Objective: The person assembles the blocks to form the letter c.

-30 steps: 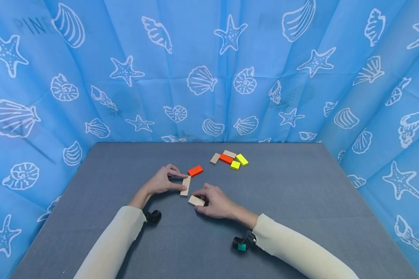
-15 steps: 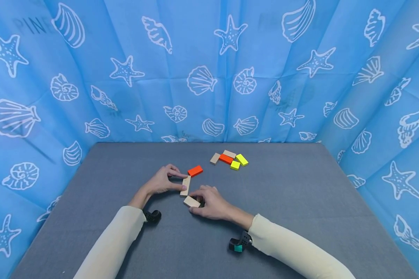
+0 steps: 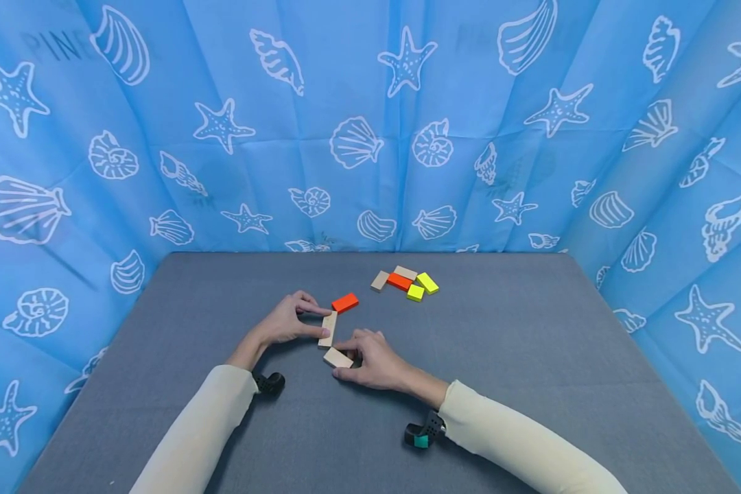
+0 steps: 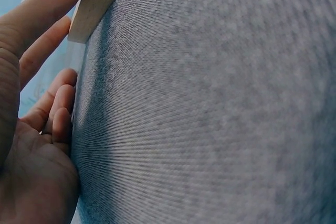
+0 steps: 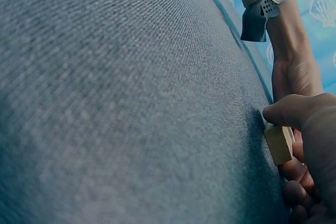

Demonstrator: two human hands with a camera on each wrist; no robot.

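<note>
My left hand pinches a plain wooden block on the grey table, thumb and a fingertip along its left side and far end. In the left wrist view, part of that block shows beside the thumb, the lower fingers loosely curled. With thumb and fingers my right hand grips a second plain wooden block, which lies slanted, its upper corner right at the near end of the first. The right wrist view shows an end of this block below the thumb. An orange block lies at the first block's far end.
Farther back lies a cluster: an orange block, two plain wooden blocks and two yellow blocks. The grey cloth-covered table ends at a blue curtain with shell and starfish prints. Each wrist wears a black camera mount.
My right hand has slid its wooden block left, bringing it from apart to right at the near end of the other wooden block. The left hand has stayed in place.
</note>
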